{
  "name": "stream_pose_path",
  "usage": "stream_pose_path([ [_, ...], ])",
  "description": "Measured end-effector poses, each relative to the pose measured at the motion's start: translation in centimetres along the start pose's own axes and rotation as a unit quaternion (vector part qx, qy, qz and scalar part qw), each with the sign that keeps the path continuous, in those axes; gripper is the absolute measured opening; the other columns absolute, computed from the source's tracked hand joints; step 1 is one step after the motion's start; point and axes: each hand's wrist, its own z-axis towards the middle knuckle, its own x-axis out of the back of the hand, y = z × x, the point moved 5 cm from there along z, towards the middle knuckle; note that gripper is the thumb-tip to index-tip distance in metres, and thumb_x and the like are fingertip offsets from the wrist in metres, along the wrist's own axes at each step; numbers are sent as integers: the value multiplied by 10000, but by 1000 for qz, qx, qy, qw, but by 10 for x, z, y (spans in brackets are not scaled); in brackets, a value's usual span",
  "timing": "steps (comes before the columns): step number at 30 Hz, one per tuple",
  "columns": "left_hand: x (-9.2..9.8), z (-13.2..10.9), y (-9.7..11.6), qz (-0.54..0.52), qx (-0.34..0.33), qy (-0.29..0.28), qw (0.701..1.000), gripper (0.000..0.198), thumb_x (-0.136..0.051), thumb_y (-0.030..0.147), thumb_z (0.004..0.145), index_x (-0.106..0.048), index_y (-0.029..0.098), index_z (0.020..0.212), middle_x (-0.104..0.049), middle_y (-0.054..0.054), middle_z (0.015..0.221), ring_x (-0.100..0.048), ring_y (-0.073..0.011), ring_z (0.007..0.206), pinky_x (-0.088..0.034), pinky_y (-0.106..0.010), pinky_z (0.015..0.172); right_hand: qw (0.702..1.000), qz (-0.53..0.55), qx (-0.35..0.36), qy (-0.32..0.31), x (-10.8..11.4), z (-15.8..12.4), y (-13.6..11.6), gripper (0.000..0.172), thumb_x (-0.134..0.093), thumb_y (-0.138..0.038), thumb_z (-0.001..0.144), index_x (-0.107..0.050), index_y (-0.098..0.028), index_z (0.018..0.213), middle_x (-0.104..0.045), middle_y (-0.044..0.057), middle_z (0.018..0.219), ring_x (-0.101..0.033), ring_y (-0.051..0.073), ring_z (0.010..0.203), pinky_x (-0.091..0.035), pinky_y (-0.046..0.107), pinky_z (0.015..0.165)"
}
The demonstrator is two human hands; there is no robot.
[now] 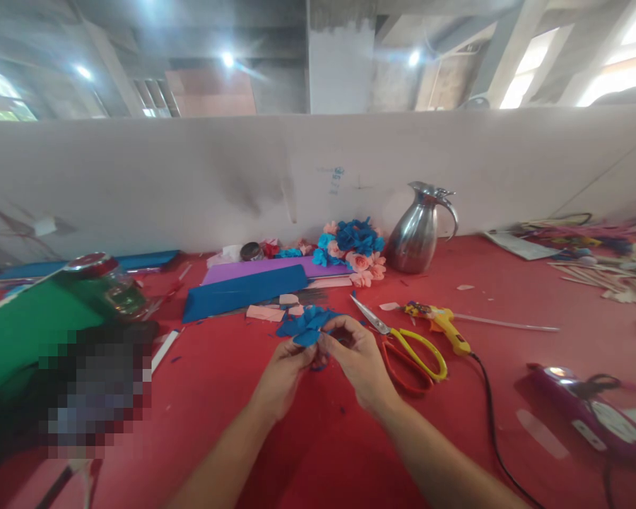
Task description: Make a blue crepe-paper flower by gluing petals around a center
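Between my two hands, just above the red tabletop [217, 396], is a blue paper flower [308, 325] with spread petals. My left hand [283, 375] grips it from below, its fingers closed around the base. My right hand [357, 353] pinches the flower's near right side with thumb and forefinger. The fingertips partly hide the flower's underside. Close to my right hand lie scissors [403, 346] with one yellow and one red handle, blades apart. Pink paper scraps [265, 312] lie just behind the flower.
Behind are blue paper [244, 291], purple paper [217, 271], a heap of blue and pink flowers [357, 244] and a steel jug [416, 230]. To the right lie a yellow glue gun [448, 329] with its cord and a purple device [588, 410]. A jar [111, 286] stands left.
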Motion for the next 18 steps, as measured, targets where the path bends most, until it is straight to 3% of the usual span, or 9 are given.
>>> stream_pose_path([
  [6, -8, -6, 12, 17, -6, -46, 999, 258, -746, 411, 677, -684, 166, 627, -608, -34, 621, -542, -172, 649, -426, -310, 678, 994, -10, -33, -104, -9, -2, -8, 246, -694, -413, 739, -631, -176, 726, -560, -33, 543, -506, 109, 492, -420, 274, 576],
  [8, -9, -6, 12, 23, -3, -49, 999, 247, -736, 409, 692, -693, 172, 640, -618, -32, 627, -555, -175, 661, -434, -315, 692, 994, -11, -31, -107, -9, -3, -9, 255, -689, -425, 740, -636, -178, 705, -556, -31, 534, -501, 110, 489, -421, 274, 570],
  [10, -6, -5, 12, 26, -13, -25, 999, 205, -726, 384, 710, -708, 182, 683, -648, -32, 661, -575, -179, 691, -443, -319, 715, 997, -13, -27, -77, -7, -2, -8, 259, -708, -438, 708, -644, -188, 717, -573, -24, 566, -512, 120, 519, -436, 276, 575],
  [13, 2, -4, 17, 59, -62, 57, 995, 159, -735, 326, 704, -735, 196, 795, -707, -34, 780, -613, -198, 805, -454, -324, 786, 999, -28, 0, -21, -2, 0, -6, 252, -726, -427, 682, -661, -198, 763, -627, 4, 687, -562, 149, 645, -455, 273, 613],
  [18, 7, -8, 32, 137, -132, 140, 972, 200, -747, 270, 669, -750, 204, 858, -732, -28, 868, -617, -207, 865, -458, -318, 836, 996, -78, 39, -3, 2, 2, 0, 194, -663, -382, 756, -659, -194, 805, -633, 7, 739, -564, 151, 704, -441, 263, 649],
])
